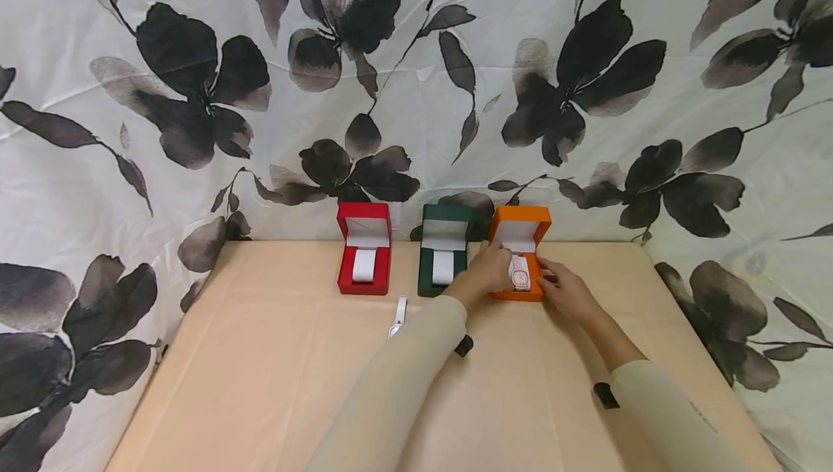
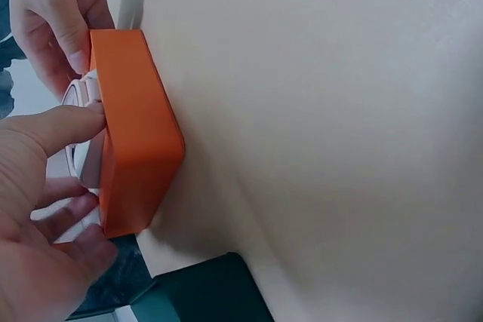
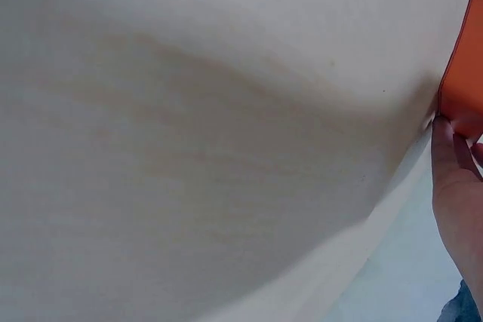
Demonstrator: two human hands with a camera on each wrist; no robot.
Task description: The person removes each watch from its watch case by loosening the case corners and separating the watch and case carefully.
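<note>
At the back of the bench [image 1: 260, 371], we've got a pale watch [image 1: 520, 278] sitting in the open orange box [image 2: 143, 126], its long axis running front to back. Our left hand [image 1: 481, 269] is the nearer one and its grip looks like a pinch on the watch, thumb on the front end and fingers bent around the left side, so the watch lies just right of that palm. Over on the other side, our right hand [image 1: 569, 291] touches the box's right wall with fairly straight fingers, no pinch we can see.
</note>
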